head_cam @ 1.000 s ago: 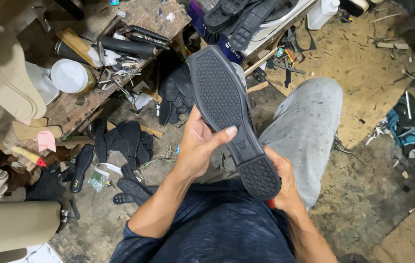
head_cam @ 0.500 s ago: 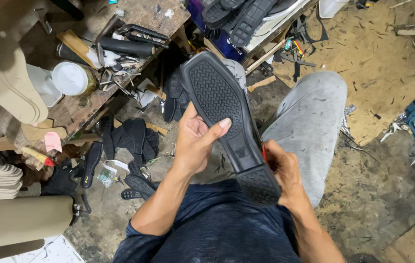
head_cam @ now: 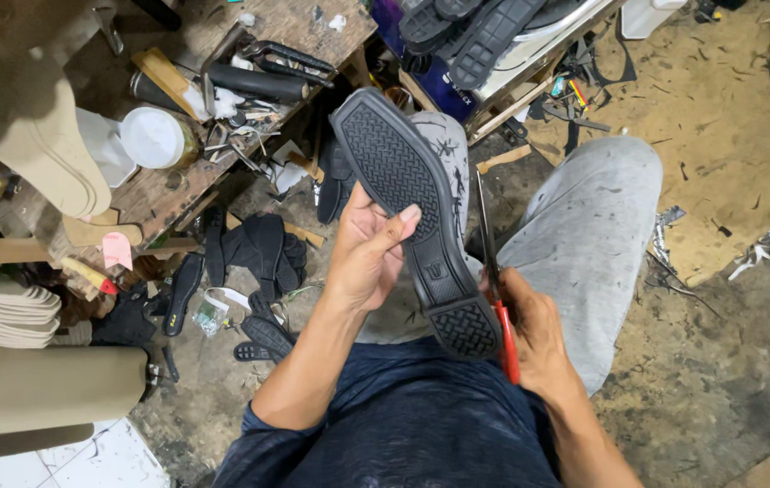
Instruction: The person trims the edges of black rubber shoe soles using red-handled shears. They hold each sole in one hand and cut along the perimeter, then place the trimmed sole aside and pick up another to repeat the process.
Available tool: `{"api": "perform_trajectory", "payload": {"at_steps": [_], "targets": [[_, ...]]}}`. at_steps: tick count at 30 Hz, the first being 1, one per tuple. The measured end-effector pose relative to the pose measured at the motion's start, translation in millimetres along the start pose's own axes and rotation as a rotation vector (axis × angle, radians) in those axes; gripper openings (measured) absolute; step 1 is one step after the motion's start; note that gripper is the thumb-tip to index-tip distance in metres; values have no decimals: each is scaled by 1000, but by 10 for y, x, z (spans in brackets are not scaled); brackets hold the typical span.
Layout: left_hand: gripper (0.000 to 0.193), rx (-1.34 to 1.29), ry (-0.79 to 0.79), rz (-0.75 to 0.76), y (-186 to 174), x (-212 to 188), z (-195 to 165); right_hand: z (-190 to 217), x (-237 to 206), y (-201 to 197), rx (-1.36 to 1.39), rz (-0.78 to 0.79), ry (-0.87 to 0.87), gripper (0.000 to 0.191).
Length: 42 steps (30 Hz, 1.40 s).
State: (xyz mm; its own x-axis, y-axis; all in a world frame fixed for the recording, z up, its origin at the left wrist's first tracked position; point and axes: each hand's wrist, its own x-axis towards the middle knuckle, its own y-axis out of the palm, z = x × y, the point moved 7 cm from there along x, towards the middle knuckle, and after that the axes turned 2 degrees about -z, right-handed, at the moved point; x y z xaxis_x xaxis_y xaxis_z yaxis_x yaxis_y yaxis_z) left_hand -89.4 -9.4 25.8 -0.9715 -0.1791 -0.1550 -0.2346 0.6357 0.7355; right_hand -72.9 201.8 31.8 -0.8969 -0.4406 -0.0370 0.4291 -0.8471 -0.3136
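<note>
A black shoe is held sole-up over my lap, its ribbed tread facing me, toe pointing away. My left hand grips it from the left at the middle, thumb lying across the sole. My right hand is behind the heel end and holds red-handled scissors, whose thin blade runs up along the shoe's right edge. My grey-trousered knees are beneath.
A cluttered wooden workbench with tools, a white lidded tub and a black tube stands at upper left. Black shoe pieces lie on the floor. Beige insoles are stacked at left. More black soles rest on a crate ahead.
The shoe has tilted slightly. My right hand moved from cupping the heel to the shoe's right side, and the red-handled scissors now show along the edge.
</note>
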Motion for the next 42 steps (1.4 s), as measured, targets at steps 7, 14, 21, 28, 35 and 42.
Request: {"api": "perform_trajectory", "payload": {"at_steps": [7,14,21,28,35,42], "targets": [[54,-159,16,-14,-30,-9,114,116,46,98,164,74,-228,43],[49,-6,140,-29,1,-90,91,147,46,85,26,4,-34,42],[51,25,91,-31,-32,-52,-21,11,49,64,-89,-17,113,34],[52,87,56,-22,-8,-78,57,101,107,17,-57,-27,8,33],[53,139,26,24,-44,-67,-56,-46,79,-26,-152,-16,121,29],[55,123,-16,32,-43,-68,-50,-2,74,1,-165,-5,115,26]]}}
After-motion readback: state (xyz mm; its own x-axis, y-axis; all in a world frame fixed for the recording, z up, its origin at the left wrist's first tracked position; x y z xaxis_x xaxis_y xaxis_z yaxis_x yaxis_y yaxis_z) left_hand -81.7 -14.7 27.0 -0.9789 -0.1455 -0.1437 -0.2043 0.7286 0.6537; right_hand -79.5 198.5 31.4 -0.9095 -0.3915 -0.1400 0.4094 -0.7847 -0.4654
